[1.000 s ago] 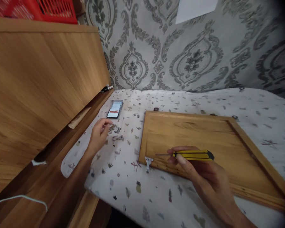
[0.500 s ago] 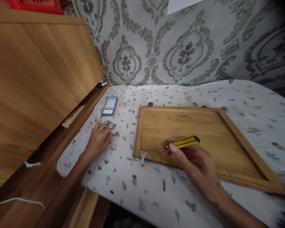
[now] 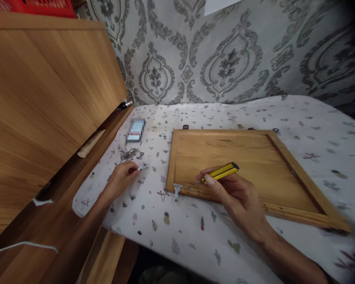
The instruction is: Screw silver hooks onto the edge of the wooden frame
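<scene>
My right hand grips a screwdriver with a yellow and black handle. Its thin shaft slants down to the left, over the near edge of a framed wooden panel lying flat. Close to the tip, a small T-shaped metal hinge piece sits at the panel's near left corner, one arm sticking out past the edge. My left hand rests left of the panel, fingers pinched at a similar metal hinge piece. Beyond those fingers lies a small heap of screws and metal bits.
A phone lies behind the metal heap. Patterned white cloth covers the table. On the left stands a wooden cabinet, with a pale wooden stick by its base. Small dark pieces lie behind the panel.
My left hand has drawn back a little from the metal heap, uncovering it, and its fingers have closed at the loose hinge piece. The screwdriver has shifted slightly left in view.
</scene>
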`<act>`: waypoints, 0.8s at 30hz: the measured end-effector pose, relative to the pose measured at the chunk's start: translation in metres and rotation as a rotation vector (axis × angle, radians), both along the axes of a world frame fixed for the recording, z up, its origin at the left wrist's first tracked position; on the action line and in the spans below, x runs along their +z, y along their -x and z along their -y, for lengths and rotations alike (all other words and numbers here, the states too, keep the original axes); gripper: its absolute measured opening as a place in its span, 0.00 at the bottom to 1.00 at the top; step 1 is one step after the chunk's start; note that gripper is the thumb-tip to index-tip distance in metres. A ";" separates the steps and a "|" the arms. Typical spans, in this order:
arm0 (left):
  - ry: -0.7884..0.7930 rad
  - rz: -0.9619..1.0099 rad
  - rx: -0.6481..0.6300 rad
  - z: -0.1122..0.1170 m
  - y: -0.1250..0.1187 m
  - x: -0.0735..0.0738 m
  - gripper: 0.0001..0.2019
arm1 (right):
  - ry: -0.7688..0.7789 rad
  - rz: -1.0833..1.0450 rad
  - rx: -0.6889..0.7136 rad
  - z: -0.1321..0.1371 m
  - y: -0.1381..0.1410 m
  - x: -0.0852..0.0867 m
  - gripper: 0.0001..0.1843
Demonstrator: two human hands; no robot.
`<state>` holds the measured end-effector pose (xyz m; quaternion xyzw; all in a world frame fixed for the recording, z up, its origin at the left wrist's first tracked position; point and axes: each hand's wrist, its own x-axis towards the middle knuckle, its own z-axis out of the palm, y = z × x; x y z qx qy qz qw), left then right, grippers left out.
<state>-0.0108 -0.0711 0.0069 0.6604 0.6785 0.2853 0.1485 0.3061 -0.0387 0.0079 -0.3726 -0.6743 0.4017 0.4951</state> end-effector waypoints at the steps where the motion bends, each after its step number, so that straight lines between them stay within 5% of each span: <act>1: 0.005 0.041 0.007 0.001 -0.001 0.000 0.09 | -0.011 0.004 -0.003 0.000 0.000 0.001 0.18; 8: 0.048 0.289 0.049 0.010 -0.014 -0.002 0.12 | 0.105 -0.097 0.079 0.002 0.003 0.004 0.19; 15: 0.073 0.488 0.050 0.022 -0.043 0.014 0.15 | 0.248 -0.136 0.279 0.009 0.009 0.010 0.17; 24: 0.074 0.633 -0.095 0.033 -0.098 0.021 0.13 | 0.290 -0.001 0.246 0.026 0.019 0.005 0.14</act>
